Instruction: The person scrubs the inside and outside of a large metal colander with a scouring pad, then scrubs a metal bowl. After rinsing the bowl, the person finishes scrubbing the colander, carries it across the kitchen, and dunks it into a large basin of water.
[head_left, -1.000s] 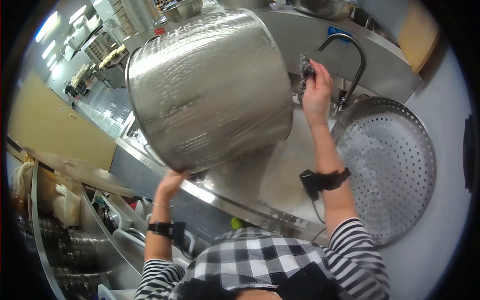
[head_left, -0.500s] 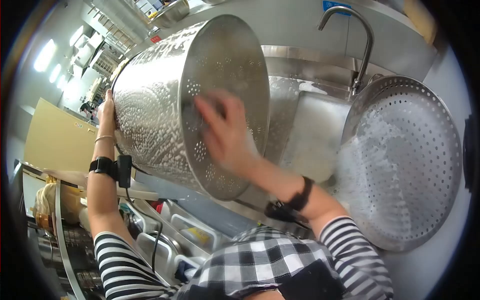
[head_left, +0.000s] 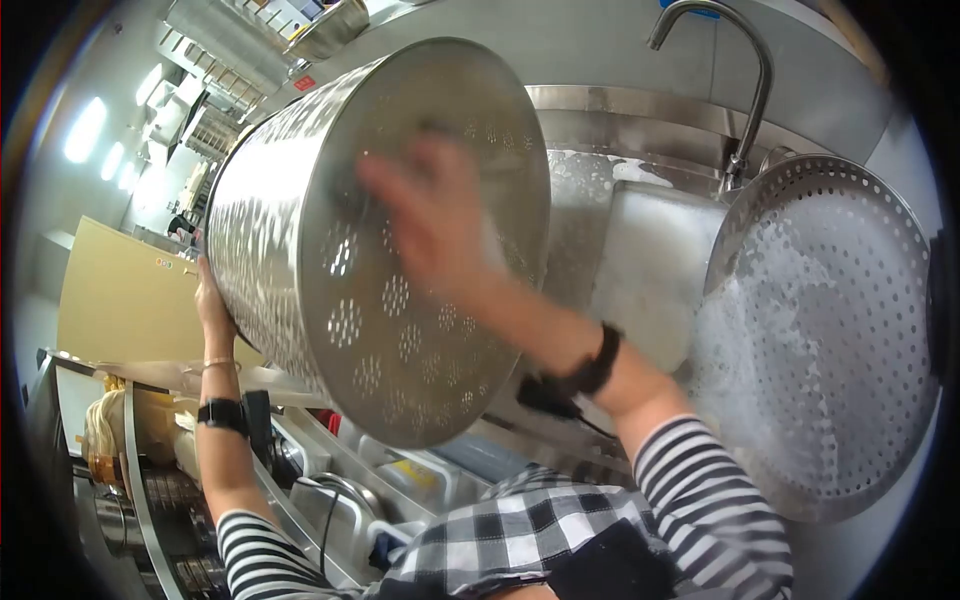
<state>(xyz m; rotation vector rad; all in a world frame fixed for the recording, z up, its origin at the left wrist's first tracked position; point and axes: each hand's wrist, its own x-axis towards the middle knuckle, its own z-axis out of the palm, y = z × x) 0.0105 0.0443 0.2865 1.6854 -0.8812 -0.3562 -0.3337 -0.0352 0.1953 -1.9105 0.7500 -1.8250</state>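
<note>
A large perforated metal pot [head_left: 330, 370] is tipped on its side, its round, hole-patterned base turned toward me. Soapy streaks cover its shiny wall. My left hand [head_left: 213, 305] grips its far rim at the left; some of those fingers are hidden behind the pot. Against the base is my right hand [head_left: 435, 225], smeared by motion, its fingers bent. Something dark and blurred shows at the fingertips, but I cannot make out what it is. A big round perforated metal strainer [head_left: 820, 350] with foam on it leans at the right of the sink.
Behind the pot lies a metal sink [head_left: 580, 200] holding a rectangular tray-like shape [head_left: 655, 260] under cloudy water. A curved faucet [head_left: 765, 80] rises at the back. White-handled bins [head_left: 350, 520] stand below on the left, near shelves of pans [head_left: 185, 510].
The pot has turned so that more of its base faces me, and its near edge has swung left and down. My right hand has moved slightly up across the base; my left hand has lowered.
</note>
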